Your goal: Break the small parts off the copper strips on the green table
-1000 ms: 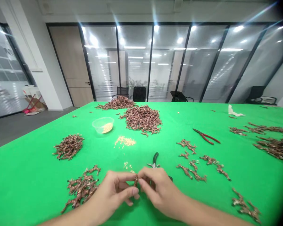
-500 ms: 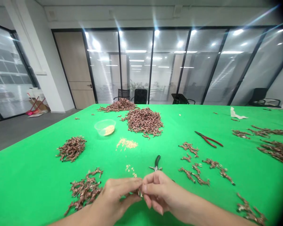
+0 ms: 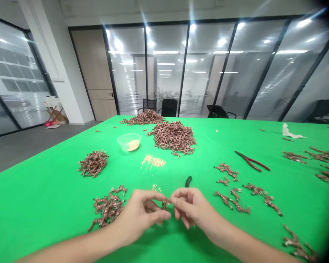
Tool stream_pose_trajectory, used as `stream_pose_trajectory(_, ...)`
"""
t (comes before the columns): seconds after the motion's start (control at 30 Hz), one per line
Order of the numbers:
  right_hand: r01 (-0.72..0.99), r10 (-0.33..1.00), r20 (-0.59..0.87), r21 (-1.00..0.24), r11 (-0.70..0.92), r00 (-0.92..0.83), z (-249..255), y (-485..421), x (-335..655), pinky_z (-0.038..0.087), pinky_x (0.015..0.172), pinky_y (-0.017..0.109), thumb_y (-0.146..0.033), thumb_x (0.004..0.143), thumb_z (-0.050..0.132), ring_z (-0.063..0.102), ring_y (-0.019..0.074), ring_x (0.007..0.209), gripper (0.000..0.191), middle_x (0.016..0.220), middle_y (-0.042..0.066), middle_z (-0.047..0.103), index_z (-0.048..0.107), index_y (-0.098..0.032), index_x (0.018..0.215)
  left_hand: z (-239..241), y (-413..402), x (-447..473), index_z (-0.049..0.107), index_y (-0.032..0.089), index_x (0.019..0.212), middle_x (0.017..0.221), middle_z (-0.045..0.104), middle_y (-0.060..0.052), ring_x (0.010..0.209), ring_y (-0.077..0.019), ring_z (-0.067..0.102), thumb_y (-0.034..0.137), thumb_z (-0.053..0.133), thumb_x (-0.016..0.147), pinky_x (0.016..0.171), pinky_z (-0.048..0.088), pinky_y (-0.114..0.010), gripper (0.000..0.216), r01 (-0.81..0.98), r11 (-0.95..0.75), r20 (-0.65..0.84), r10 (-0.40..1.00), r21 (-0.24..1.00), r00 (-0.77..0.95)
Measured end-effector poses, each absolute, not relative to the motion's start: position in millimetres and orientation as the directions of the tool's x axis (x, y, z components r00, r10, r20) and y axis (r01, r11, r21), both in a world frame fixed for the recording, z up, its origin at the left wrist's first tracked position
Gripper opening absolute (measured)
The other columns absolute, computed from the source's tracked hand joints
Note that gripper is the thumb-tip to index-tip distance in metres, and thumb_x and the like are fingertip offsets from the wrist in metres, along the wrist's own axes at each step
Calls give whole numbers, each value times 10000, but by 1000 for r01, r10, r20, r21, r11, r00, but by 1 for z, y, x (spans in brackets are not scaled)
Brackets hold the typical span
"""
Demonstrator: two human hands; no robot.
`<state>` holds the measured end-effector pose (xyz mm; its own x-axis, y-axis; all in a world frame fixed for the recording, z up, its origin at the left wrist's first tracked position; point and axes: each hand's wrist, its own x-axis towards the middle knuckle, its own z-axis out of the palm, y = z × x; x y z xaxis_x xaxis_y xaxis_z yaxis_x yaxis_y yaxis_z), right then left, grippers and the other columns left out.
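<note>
Between the fingers of my left hand (image 3: 138, 212) is a small brown animal-like figurine (image 3: 164, 204), mostly hidden behind the fingertips. The fingers of my right hand (image 3: 193, 206) are pinched together at the figurine's upper end; whatever they grip is too small to make out. Left of my left hand lies a loose pile of similar brown figurines (image 3: 108, 208). Just beyond my hands are a few tiny pale-gold bits (image 3: 156, 187). A black-handled tool (image 3: 188, 181) sticks out behind my right hand, its jaws hidden.
Farther back are a scatter of gold bits (image 3: 153, 161), a clear plastic bowl (image 3: 121, 143) with more of them, and large figurine heaps (image 3: 174, 137). Red-handled pliers (image 3: 252, 160) lie to the right, near scattered figurines (image 3: 239, 208). White tissue (image 3: 290, 132) sits at the far right.
My left thumb has spread away from the index finger, showing more of the figurine. My right hand stays pinched beside it. The whole view has shifted slightly.
</note>
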<state>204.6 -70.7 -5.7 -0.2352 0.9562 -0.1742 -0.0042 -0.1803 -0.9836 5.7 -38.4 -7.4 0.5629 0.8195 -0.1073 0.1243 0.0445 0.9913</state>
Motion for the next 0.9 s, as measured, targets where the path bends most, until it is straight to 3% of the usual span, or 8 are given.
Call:
stream_pose_trajectory(0.3, 49, 967, -142, -990, -135, -212, -8, -69, 205, 279, 345, 174, -569, 802, 703, 476, 64, 357, 433, 582, -17, 634, 607, -148, 830, -9, -28, 4, 679, 73, 977, 771, 770, -97, 695, -185, 737, 331, 890, 665, 643, 587, -261, 457, 24, 143, -130, 798, 989, 588)
stream_pose_trajectory(0.5, 268, 979, 78, -955, 128, -190, -5, -79, 204, 384, 453, 208, -420, 928, 598, 506, 92, 482, 260, 638, -16, 609, 615, -164, 890, 1, -31, 4, 676, 73, 976, 799, 776, -95, 740, -185, 751, 292, 880, 687, 670, 591, -250, 416, -6, 212, -165, 780, 977, 604)
stream_pose_trajectory(0.67, 420, 948, 229, -855, 304, -221, -2, -85, 202, 374, 518, 234, -321, 968, 529, 505, 111, 538, 201, 625, -9, 596, 626, -164, 889, -2, -31, 3, 669, 65, 1020, 829, 785, -123, 752, -191, 757, 267, 892, 675, 698, 590, -256, 457, -45, 254, -171, 760, 966, 628)
stream_pose_trajectory(0.9, 486, 939, 280, -804, 343, -199, -3, -86, 201, 357, 524, 244, -284, 952, 531, 471, 116, 527, 176, 603, -18, 555, 637, -158, 889, -1, -30, 1, 673, 78, 1062, 890, 784, -131, 820, -211, 756, 287, 867, 714, 709, 583, -266, 450, -26, 206, -141, 752, 978, 643)
